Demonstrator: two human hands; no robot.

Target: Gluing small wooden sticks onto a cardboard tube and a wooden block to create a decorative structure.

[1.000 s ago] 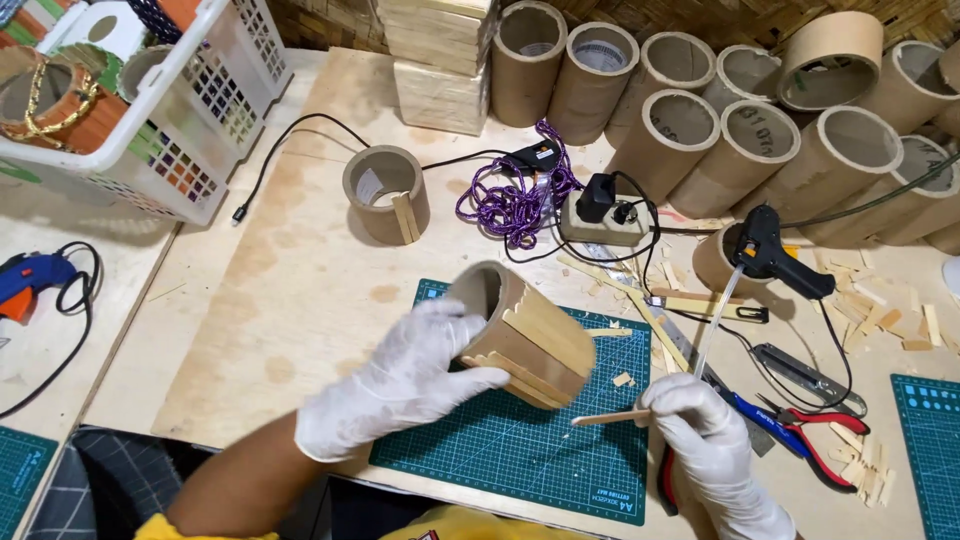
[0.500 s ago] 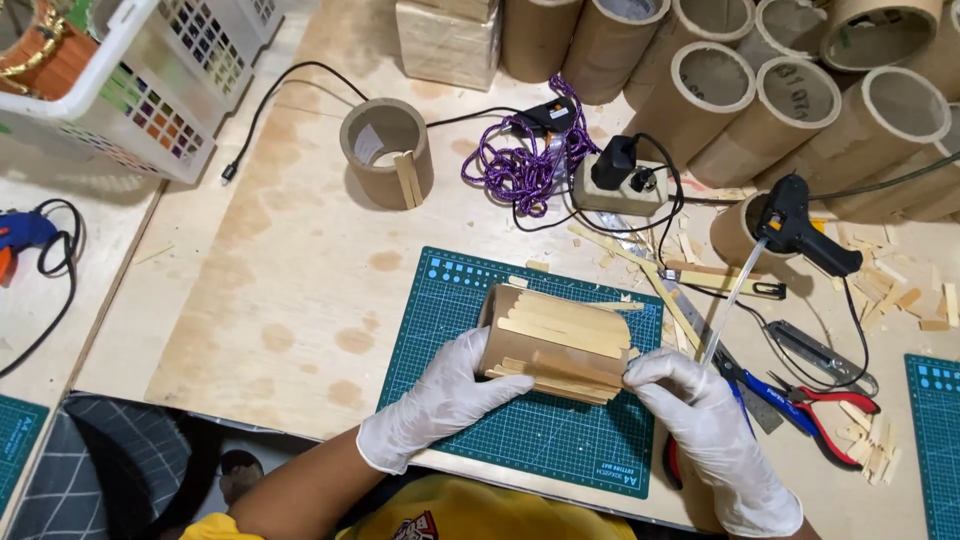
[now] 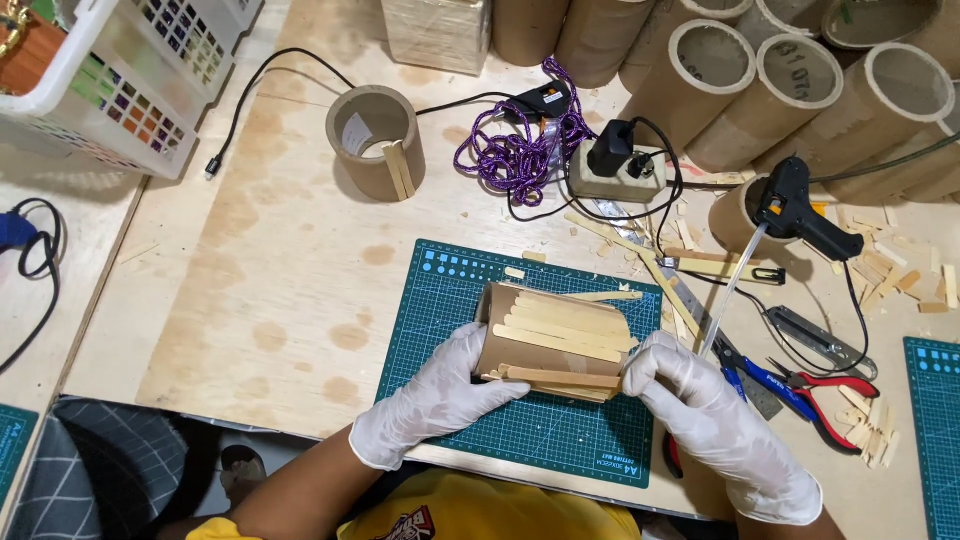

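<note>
A short cardboard tube (image 3: 555,340) partly clad in flat wooden sticks lies on its side on the green cutting mat (image 3: 450,300). My left hand (image 3: 435,400), in a white glove, grips the tube's left end from below. My right hand (image 3: 700,415), also gloved, presses on the tube's right end, with its fingers on a loose wooden stick (image 3: 560,377) laid along the tube's near side.
A black glue gun (image 3: 800,215) rests in a small tube at the right. Pliers (image 3: 820,390), a cutter and wood scraps lie beside the mat. A power strip (image 3: 620,175), purple cord (image 3: 515,150), another stick-fitted tube (image 3: 375,140), large tubes (image 3: 790,85) and a white basket (image 3: 130,80) stand behind.
The tube went from tilted up in my left hand to lying flat on the mat. My right hand brought a wooden stick to it and now presses on its right end.
</note>
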